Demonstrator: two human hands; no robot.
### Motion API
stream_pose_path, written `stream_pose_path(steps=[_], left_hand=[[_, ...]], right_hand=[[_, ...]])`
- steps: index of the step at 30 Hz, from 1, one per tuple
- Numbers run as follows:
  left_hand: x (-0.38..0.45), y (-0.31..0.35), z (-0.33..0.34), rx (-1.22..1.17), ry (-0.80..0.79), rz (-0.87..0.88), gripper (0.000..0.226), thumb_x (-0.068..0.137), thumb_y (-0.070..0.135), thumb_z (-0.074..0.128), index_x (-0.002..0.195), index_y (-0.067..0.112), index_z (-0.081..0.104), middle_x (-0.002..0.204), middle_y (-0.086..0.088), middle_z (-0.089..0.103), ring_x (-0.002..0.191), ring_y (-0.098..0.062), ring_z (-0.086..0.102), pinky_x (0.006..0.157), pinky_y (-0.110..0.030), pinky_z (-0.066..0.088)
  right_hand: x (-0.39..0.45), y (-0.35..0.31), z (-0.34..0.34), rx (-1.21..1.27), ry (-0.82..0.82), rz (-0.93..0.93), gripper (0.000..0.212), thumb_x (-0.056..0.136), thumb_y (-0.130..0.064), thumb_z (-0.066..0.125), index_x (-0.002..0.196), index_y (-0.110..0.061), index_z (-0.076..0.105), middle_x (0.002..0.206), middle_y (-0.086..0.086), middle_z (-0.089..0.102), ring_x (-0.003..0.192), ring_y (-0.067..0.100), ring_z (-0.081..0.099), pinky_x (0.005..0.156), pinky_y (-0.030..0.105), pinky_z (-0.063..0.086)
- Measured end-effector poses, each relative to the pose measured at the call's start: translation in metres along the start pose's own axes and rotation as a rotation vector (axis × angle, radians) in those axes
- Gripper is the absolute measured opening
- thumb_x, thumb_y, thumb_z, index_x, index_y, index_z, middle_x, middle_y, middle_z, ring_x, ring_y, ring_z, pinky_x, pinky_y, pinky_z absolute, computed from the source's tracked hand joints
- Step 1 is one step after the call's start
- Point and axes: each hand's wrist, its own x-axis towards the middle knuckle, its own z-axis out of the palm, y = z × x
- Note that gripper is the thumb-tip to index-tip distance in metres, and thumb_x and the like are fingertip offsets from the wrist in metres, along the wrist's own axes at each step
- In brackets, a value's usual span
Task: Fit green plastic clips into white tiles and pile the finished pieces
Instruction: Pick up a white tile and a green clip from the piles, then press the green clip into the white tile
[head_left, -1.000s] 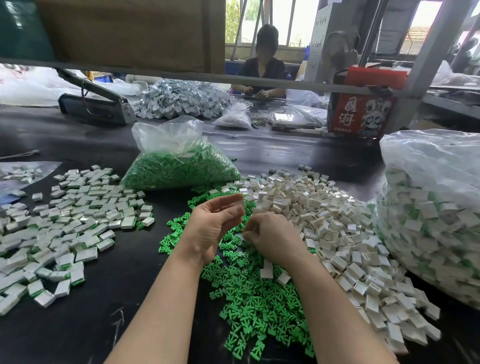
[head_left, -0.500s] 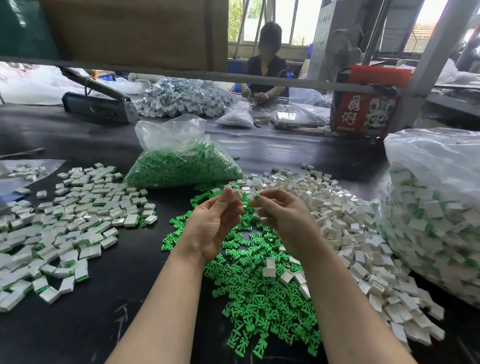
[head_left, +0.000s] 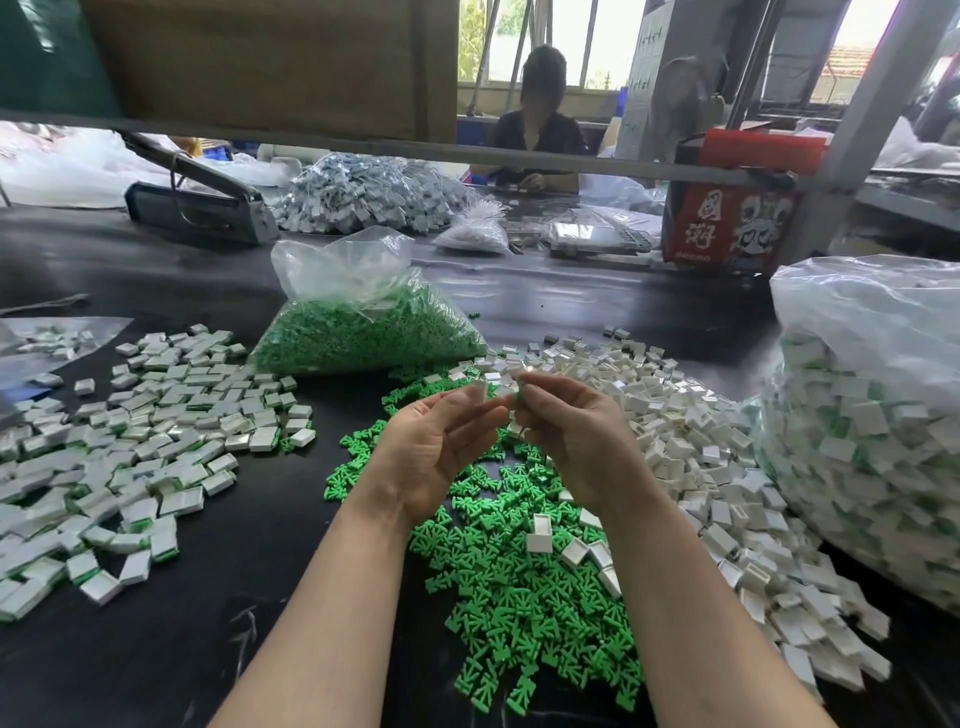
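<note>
Here the left hand (head_left: 441, 447) pinches a white tile (head_left: 479, 391); the right hand (head_left: 566, 431) apparently pinches a green clip (head_left: 518, 396).

green clips (head_left: 524, 603), white tiles (head_left: 691, 441), black table (head_left: 156, 649), red box (head_left: 727, 223)

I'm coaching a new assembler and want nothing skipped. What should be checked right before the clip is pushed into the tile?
1. White tile in the left hand's grip: ok, pinched at the fingertips.
2. Green clip in the right hand: ok, only a sliver shows.
3. Clip facing the tile's open side: cannot tell.
4. The two parts close together: ok.
5. Finished pile reachable on the left: ok.
6. Loose clips below for the next piece: ok.
</note>
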Motion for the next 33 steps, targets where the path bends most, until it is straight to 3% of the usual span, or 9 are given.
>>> stream_pose_path(steps=[5, 9, 12, 18, 24, 33], left_hand=[[0.0, -0.001, 0.001, 0.065, 0.08, 0.039, 0.031, 0.069, 0.025, 0.077, 0.096, 0.012, 0.069, 0.093, -0.004, 0.075, 0.075, -0.008, 0.069, 0.057, -0.02, 0.054], [0.002, -0.004, 0.002, 0.105, 0.151, 0.094, 0.016, 0.089, 0.011, 0.065, 0.104, 0.012, 0.062, 0.077, 0.002, 0.07, 0.062, -0.004, 0.062, 0.055, -0.017, 0.051], [0.003, -0.003, 0.002, 0.07, 0.108, 0.103, 0.023, 0.092, 0.005, 0.06, 0.114, 0.01, 0.066, 0.078, 0.001, 0.07, 0.066, -0.007, 0.065, 0.061, -0.018, 0.054], [0.002, -0.004, 0.005, -0.046, 0.109, 0.038, 0.037, 0.07, 0.013, 0.074, 0.105, 0.006, 0.065, 0.086, -0.011, 0.076, 0.077, -0.021, 0.074, 0.063, -0.027, 0.059], [0.001, -0.007, 0.007, -0.033, 0.137, 0.003, 0.035, 0.067, 0.014, 0.077, 0.1, 0.011, 0.066, 0.086, -0.007, 0.077, 0.073, -0.013, 0.074, 0.057, -0.02, 0.056], [0.001, -0.008, 0.008, -0.055, 0.11, 0.054, 0.037, 0.061, 0.009, 0.08, 0.094, 0.005, 0.066, 0.087, -0.013, 0.076, 0.076, -0.019, 0.074, 0.062, -0.022, 0.057]], right_hand=[[0.001, 0.001, 0.0, 0.034, 0.039, 0.014, 0.019, 0.086, -0.002, 0.065, 0.104, 0.0, 0.064, 0.086, 0.013, 0.07, 0.069, 0.017, 0.063, 0.06, 0.022, 0.054], [0.001, 0.003, 0.001, -0.017, 0.057, -0.004, 0.009, 0.084, -0.001, 0.066, 0.09, -0.007, 0.066, 0.078, 0.005, 0.063, 0.069, 0.016, 0.056, 0.064, 0.024, 0.049], [0.0, 0.003, 0.001, -0.063, 0.054, -0.014, 0.01, 0.086, 0.001, 0.065, 0.093, -0.006, 0.067, 0.078, 0.003, 0.065, 0.071, 0.014, 0.057, 0.064, 0.023, 0.048], [0.0, 0.006, 0.006, -0.162, 0.06, -0.062, 0.009, 0.087, 0.0, 0.066, 0.091, -0.006, 0.07, 0.078, 0.004, 0.066, 0.07, 0.014, 0.056, 0.066, 0.026, 0.046], [0.001, 0.009, 0.005, -0.24, 0.068, -0.103, 0.007, 0.085, -0.002, 0.07, 0.09, -0.007, 0.07, 0.079, 0.005, 0.067, 0.069, 0.013, 0.059, 0.062, 0.022, 0.05], [0.004, 0.011, 0.002, -0.279, 0.098, -0.137, 0.007, 0.083, -0.004, 0.073, 0.088, -0.008, 0.071, 0.075, 0.002, 0.068, 0.065, 0.009, 0.061, 0.058, 0.02, 0.05]])
